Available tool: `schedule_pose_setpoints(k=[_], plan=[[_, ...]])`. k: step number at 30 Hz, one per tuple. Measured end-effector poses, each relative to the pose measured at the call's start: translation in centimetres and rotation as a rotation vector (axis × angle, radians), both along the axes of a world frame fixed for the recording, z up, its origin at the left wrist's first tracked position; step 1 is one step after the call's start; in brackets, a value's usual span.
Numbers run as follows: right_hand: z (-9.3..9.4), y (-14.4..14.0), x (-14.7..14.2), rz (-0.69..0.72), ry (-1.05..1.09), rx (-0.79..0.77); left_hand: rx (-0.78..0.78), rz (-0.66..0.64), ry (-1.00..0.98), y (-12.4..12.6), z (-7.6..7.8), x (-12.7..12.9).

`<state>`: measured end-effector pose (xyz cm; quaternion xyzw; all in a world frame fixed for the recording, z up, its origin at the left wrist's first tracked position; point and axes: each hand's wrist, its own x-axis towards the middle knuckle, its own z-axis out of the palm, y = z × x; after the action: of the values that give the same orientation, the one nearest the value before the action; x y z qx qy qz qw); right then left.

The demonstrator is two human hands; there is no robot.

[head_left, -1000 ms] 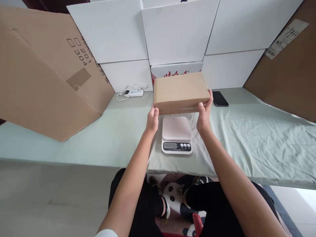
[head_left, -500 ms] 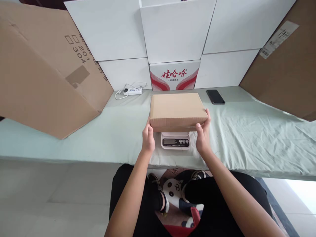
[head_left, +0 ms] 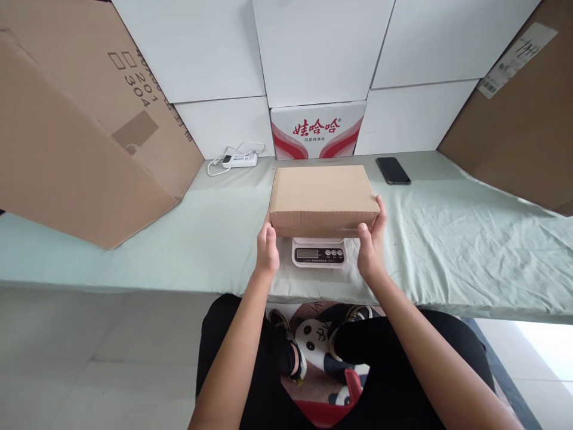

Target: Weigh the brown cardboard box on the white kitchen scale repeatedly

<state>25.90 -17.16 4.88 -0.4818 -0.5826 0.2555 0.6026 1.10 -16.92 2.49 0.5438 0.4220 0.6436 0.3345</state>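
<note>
Left hand (head_left: pixel 267 252) and right hand (head_left: pixel 372 249) hold 1 box (head_left: pixel 324 192) over 1 scale (head_left: pixel 319 255).

I see both arms stretched forward, bare along the forearms, palms turned in, hands level and apart, clasping from opposite sides. Left hand (head_left: pixel 267 251): thumb (head_left: pixel 271 235) up on the near side, fingers mostly hidden. Right hand (head_left: pixel 371 251): thumb up too, fingers (head_left: pixel 381 210) wrapped round the outer side. Left forearm (head_left: pixel 239 334) slants inward toward its hand; right forearm (head_left: pixel 416 328) mirrors that. Wrists (head_left: pixel 264 276) look nearly straight. Knees (head_left: pixel 221 310) spread, feet (head_left: pixel 293 352) set between them.
</note>
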Motion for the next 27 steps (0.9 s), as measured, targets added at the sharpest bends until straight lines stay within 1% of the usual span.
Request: schedule_pose_setpoints(k=[5,10,17,23,27], plan=[[-0.3,0.0,0.1,-0.003,0.001,-0.003,0.003,-0.001,0.014,-0.1,0.1,0.1],[-0.5,0.3,0.3,-0.011,-0.020,0.026,-0.009,-0.007,0.030,-0.3,0.2,0.1],[-0.5,0.2,0.5,-0.012,0.011,0.008,0.003,-0.009,0.014,-0.2,0.2,0.0],[0.1,0.3,0.8,-0.011,0.004,0.019,-0.015,0.014,0.001,-0.1,0.2,-0.2],[0.3,0.5,1.3,0.006,0.050,-0.015,-0.028,0.018,-0.026,-0.2,0.3,-0.3]])
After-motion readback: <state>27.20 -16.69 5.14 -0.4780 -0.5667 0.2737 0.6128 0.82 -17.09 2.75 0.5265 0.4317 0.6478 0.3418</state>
